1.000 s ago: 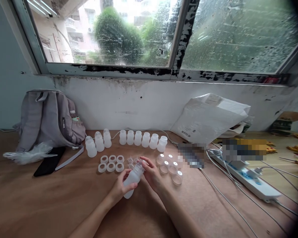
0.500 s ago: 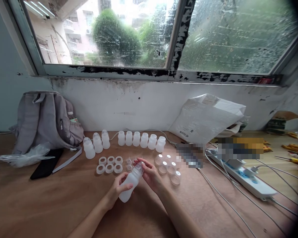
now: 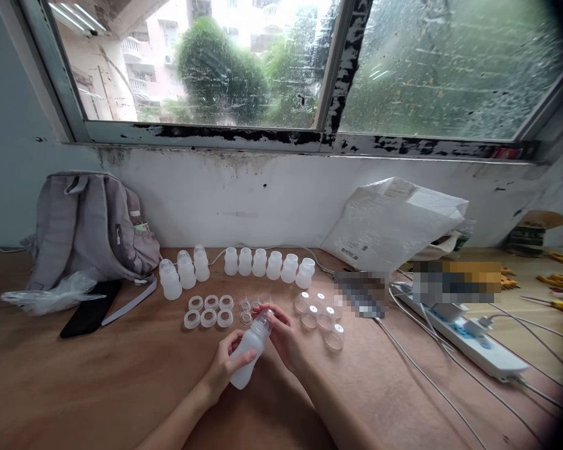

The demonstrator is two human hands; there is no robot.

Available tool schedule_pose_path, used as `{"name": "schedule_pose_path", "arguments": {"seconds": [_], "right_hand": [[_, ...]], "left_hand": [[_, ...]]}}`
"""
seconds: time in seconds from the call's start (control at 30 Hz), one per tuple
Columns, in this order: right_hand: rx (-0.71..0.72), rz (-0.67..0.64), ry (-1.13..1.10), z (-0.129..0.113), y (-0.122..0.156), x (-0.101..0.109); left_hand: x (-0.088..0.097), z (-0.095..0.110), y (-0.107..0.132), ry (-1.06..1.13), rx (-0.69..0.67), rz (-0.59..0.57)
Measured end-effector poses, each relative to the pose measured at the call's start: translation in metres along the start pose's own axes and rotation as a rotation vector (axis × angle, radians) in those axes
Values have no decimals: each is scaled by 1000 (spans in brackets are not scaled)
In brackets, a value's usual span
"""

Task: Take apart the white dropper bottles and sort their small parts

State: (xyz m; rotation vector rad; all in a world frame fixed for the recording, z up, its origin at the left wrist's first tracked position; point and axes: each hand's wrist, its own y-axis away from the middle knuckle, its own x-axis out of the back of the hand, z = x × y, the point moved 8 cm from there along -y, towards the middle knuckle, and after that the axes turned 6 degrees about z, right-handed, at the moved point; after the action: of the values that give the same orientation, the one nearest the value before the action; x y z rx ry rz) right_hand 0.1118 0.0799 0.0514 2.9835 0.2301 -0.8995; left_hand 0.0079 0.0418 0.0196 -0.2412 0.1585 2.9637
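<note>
A frosted white baby bottle (image 3: 247, 356) is tilted above the near part of the table, its top leaning to the right. My left hand (image 3: 223, 362) is wrapped round the bottle's body. At the upper end, the fingers of my right hand (image 3: 284, 334) grip the clear cap (image 3: 263, 317). Just beyond my hands lie several clear nipples (image 3: 245, 305), partly hidden by my right fingers. White collar rings (image 3: 209, 319) rest in two rows to the left. Several clear caps (image 3: 326, 321) with white spots on top stand right of my right hand.
Open bottles (image 3: 259, 264) stand in a row at the back, with three capped bottles (image 3: 186, 271) to their left. A backpack (image 3: 87, 231), black phone-like slab (image 3: 90, 310) and plastic bag (image 3: 56, 294) lie left. On the right are a white bag (image 3: 394, 219), power strip (image 3: 492, 359) and cables.
The bottle has shifted slightly right and toward me, with both hands still on it. My right fingers have changed position a little on the cap. The view has moved slightly.
</note>
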Motion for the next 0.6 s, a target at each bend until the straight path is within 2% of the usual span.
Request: {"name": "schedule_pose_path", "arguments": {"seconds": [0.27,0.4,0.6], "right_hand": [[12,83,-65,15,4,3],[44,143,-126,25,4,8],[114,309,-140,35,7,19]], "left_hand": [[-1,1,-3,-110,-148,-7],[-3,0,-5,-104,-127,-26],[-5,-2,-6,-65,-83,-36]]}}
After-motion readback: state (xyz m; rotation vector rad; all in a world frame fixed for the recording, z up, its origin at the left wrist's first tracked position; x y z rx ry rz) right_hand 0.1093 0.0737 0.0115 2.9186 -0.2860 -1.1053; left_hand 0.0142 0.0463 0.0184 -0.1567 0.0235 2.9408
